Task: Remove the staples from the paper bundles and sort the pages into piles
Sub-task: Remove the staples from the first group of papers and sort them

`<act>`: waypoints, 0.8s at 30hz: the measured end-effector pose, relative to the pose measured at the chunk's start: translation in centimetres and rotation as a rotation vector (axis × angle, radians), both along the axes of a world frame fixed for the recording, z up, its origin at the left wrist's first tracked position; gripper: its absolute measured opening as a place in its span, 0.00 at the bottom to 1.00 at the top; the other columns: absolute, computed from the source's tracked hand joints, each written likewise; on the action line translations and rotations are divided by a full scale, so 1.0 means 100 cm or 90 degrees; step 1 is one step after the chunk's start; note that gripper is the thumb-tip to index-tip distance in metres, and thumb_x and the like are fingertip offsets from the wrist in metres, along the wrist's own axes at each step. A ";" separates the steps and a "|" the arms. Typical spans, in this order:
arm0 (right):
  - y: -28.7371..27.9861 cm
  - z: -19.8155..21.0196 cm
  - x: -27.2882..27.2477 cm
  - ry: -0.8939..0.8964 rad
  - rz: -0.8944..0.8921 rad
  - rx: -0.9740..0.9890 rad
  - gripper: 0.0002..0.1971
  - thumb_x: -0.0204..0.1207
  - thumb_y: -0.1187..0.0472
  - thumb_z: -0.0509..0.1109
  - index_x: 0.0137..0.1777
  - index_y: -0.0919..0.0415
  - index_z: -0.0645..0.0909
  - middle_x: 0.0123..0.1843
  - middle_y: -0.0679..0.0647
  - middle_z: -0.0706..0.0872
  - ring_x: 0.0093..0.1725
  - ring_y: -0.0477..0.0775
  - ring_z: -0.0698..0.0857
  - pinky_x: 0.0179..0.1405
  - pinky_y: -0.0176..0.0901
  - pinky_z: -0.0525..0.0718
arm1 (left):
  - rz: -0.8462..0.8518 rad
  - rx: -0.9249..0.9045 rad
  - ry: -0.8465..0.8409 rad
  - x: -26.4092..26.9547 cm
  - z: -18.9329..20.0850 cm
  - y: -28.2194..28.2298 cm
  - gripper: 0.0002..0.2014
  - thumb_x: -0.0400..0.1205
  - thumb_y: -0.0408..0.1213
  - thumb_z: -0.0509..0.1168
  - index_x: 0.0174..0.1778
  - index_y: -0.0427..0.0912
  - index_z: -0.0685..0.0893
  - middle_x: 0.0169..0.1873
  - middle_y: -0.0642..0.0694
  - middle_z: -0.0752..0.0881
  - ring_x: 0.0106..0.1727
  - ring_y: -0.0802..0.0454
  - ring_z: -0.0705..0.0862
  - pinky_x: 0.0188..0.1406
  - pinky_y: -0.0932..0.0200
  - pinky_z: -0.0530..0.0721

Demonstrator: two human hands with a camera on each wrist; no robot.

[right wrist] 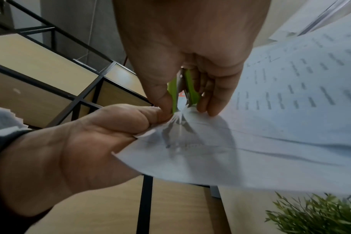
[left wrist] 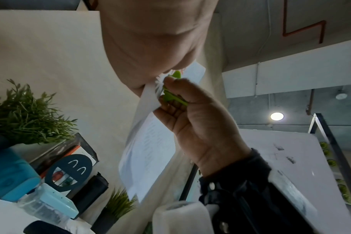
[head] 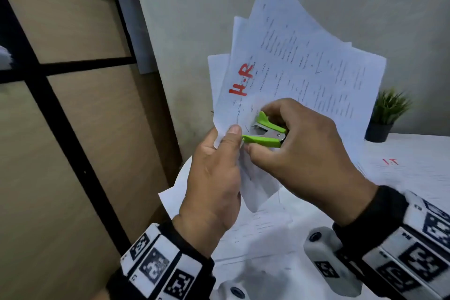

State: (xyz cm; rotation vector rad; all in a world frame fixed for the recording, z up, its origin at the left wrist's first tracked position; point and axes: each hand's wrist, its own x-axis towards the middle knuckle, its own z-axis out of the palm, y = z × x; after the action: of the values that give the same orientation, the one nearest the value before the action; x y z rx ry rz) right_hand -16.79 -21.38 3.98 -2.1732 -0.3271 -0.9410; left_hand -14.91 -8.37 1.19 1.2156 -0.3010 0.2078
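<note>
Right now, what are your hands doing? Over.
Left hand pinches bundle corner, held up off the desk. Right hand grips green remover, its metal claws at that corner. Staple too small to see. Nothing in the way.

1. The right hand [left wrist: 198, 120] pinches a green staple remover [left wrist: 170, 93] against the corner of a paper bundle [left wrist: 148, 152]
2. The left hand [left wrist: 150, 39] fills the top of the view, its tip touching the same corner of the bundle
3. The pages hang down from that corner, printed text faint on them
4. A leafy potted plant [left wrist: 24, 114] stands at left; below it lie a blue box [left wrist: 10, 177] and a black cylinder [left wrist: 90, 188]
5. A smaller plant [left wrist: 118, 205] stands near the bottom
</note>
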 end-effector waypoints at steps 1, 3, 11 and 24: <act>0.001 -0.001 0.000 0.000 -0.010 0.004 0.16 0.65 0.47 0.79 0.51 0.49 0.83 0.44 0.44 0.87 0.45 0.46 0.83 0.45 0.38 0.81 | -0.007 -0.010 -0.007 -0.002 -0.001 -0.001 0.11 0.93 0.40 0.60 0.62 0.51 0.88 0.54 0.49 0.96 0.56 0.48 0.94 0.49 0.55 0.92; 0.001 -0.002 0.000 -0.015 -0.026 -0.010 0.14 0.64 0.47 0.78 0.44 0.53 0.83 0.39 0.47 0.86 0.41 0.48 0.83 0.41 0.45 0.81 | -0.019 -0.032 -0.014 -0.005 -0.003 -0.002 0.12 0.93 0.39 0.59 0.64 0.49 0.88 0.55 0.48 0.96 0.56 0.48 0.94 0.49 0.55 0.93; 0.001 0.002 -0.003 -0.015 -0.036 -0.029 0.15 0.65 0.45 0.78 0.39 0.56 0.84 0.35 0.49 0.85 0.37 0.50 0.82 0.38 0.48 0.80 | -0.024 -0.052 -0.027 -0.009 -0.004 -0.005 0.13 0.93 0.40 0.56 0.61 0.51 0.88 0.53 0.51 0.96 0.55 0.52 0.94 0.48 0.58 0.93; 0.001 0.003 -0.001 -0.034 -0.037 -0.071 0.14 0.68 0.44 0.76 0.42 0.55 0.87 0.36 0.48 0.86 0.37 0.51 0.82 0.37 0.51 0.84 | 0.005 -0.023 -0.032 -0.009 -0.004 -0.007 0.19 0.92 0.45 0.57 0.51 0.62 0.94 0.54 0.53 0.95 0.58 0.51 0.93 0.59 0.47 0.93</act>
State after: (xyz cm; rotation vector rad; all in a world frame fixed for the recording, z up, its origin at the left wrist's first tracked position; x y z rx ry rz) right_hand -16.94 -21.28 4.31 -2.2733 -0.3510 -1.0370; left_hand -15.85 -9.03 0.78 1.1769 -0.3347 0.2496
